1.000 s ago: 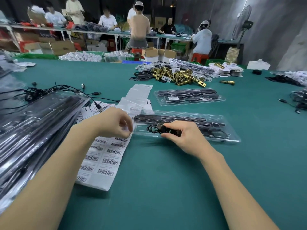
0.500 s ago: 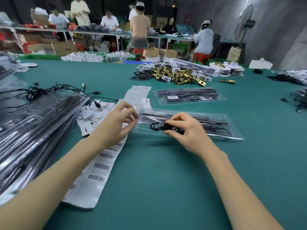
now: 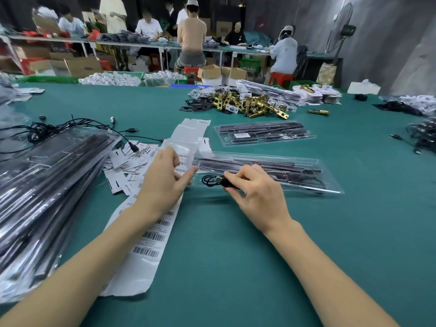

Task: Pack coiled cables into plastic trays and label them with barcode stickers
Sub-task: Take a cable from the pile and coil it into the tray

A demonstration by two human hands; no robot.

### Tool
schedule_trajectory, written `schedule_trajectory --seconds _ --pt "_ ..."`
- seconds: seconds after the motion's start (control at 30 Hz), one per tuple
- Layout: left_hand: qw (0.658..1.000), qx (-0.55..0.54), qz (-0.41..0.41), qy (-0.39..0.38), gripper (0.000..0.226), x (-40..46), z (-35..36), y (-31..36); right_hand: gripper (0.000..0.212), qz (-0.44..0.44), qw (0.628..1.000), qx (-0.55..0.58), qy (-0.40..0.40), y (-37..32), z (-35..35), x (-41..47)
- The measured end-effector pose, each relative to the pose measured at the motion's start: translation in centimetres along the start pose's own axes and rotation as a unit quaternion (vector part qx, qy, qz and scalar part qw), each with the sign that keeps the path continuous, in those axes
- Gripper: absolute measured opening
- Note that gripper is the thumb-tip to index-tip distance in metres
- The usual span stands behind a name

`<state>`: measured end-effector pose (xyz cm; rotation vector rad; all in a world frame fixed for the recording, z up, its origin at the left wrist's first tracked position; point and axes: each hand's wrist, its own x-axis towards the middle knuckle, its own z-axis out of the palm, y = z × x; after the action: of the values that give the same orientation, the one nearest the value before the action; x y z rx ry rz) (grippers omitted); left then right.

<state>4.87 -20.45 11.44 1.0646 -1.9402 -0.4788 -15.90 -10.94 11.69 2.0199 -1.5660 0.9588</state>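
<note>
A long clear plastic tray (image 3: 330, 188) holding dark bars lies across the green table in front of me. My right hand (image 3: 257, 194) pinches a small coiled black cable (image 3: 210, 180) by its plug end, over the tray's near left part. My left hand (image 3: 165, 180) hovers above the barcode sticker sheet (image 3: 151, 237), its fingers fairly straight and blurred, its thumb reaching to the tray's left end. A barcode label shows between its thumb and fingers; whether the hand carries it I cannot tell.
A slanted stack of filled trays (image 3: 47, 185) takes up the left. Loose cables (image 3: 70, 127) and scattered labels (image 3: 132, 166) lie behind it. A packed tray (image 3: 264, 134) and a pile of brass latch parts (image 3: 250, 105) sit farther back. People work at tables beyond.
My left hand lifted off the sticker sheet, uncurled, and moved up and right toward the tray's left end. My right hand kept hold of the coiled cable at the tray.
</note>
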Motion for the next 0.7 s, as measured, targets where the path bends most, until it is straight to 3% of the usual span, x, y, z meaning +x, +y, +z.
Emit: schedule_trajectory --seconds 0.13,0.3,0.4,0.5,0.7 --pt "1.0 -0.009 0.009 -0.022 0.034 0.0 -0.5 0.1 0.032 0.001 1.0 0.005 0.006 0.0 0.3 0.2" --pt "0.992 0.022 0.041 -0.12 0.044 -0.3 -0.9 0.7 0.034 0.032 0.999 0.032 0.008 -0.3 0.5 0.0" --pt "0.986 0.069 0.071 -0.133 0.056 -0.1 -0.7 1.2 0.033 0.034 0.999 0.026 0.016 -0.5 0.6 0.0" --pt "0.987 0.071 0.045 -0.136 0.061 0.4 -0.3 1.4 0.033 0.032 0.999 0.014 0.022 -0.6 0.7 0.1" --pt "0.988 0.048 0.026 -0.144 0.052 1.1 0.4 1.8 0.031 0.035 0.998 0.005 0.042 -0.6 0.9 0.2"
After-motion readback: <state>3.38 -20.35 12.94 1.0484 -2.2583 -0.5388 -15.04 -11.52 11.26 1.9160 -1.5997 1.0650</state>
